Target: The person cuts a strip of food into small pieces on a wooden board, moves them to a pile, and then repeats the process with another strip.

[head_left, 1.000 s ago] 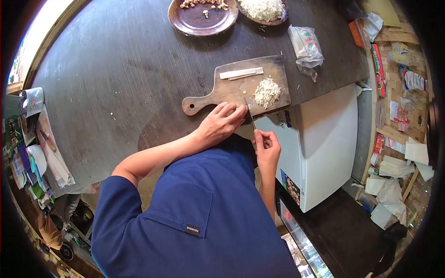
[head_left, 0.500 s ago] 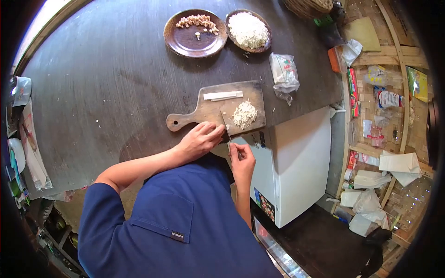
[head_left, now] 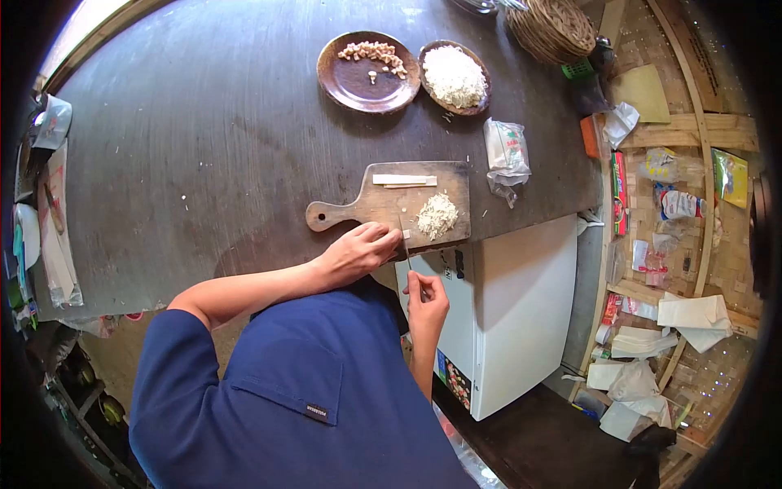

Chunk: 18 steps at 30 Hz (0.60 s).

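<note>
On the wooden cutting board (head_left: 376, 200), my left hand (head_left: 358, 253) has its fingers bent and pressed together over a small white strip (head_left: 406, 235) at the near edge. My right hand (head_left: 428, 300) grips a knife (head_left: 409, 253) by its handle, which the fingers mostly hide. The thin blade points away from me, right beside my left fingertips. To the right of the blade lies a heap of finely chopped white bits (head_left: 437, 216). Several longer white strips (head_left: 404, 180) lie side by side near the board's far edge.
Beyond the board stand a brown plate (head_left: 358, 91) with small brownish pieces and a smaller dish (head_left: 485, 99) heaped with white shreds. A plastic packet (head_left: 507, 151) lies to the right. A white fridge-like cabinet (head_left: 521, 310) adjoins the dark table (head_left: 204, 138). A woven basket (head_left: 554, 33) sits at the back.
The view has shifted, so the board and dishes appear slightly lower and further right. Both hands keep nearly the same place at the board, with the knife still beside my left fingers.
</note>
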### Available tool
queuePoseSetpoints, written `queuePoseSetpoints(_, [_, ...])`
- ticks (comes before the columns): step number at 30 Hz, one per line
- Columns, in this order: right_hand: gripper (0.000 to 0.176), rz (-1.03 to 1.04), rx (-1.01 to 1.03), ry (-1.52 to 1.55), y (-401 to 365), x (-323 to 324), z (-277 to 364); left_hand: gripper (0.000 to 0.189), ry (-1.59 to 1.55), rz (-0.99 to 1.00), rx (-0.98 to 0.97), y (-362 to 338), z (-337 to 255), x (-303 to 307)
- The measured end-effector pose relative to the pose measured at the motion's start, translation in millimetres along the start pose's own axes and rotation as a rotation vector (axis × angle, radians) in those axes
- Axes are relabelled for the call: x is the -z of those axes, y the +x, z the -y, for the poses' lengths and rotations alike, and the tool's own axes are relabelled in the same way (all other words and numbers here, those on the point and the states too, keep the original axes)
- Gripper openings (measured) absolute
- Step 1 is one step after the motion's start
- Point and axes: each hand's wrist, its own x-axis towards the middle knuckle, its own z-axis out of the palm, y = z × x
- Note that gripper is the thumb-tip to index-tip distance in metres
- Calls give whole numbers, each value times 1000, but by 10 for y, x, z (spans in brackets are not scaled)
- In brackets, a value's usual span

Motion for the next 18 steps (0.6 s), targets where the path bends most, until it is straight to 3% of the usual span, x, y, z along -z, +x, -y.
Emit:
queuePoseSetpoints(3, [31,17,-76,77,-22,7,-56,34,21,7,6,-3,-11,-12])
queuePoseSetpoints(6, [29,-7,24,19,108,-96,-29,36,19,-15,-15,18,-4,2])
queuePoseSetpoints(13, [29,-9,-95,44,-79,8,56,40,32,-29,11,15,-18,7])
queuePoseSetpoints(18, [30,24,-63,85,42,-69,25,39,-28,-26,33,1,-30,-29])
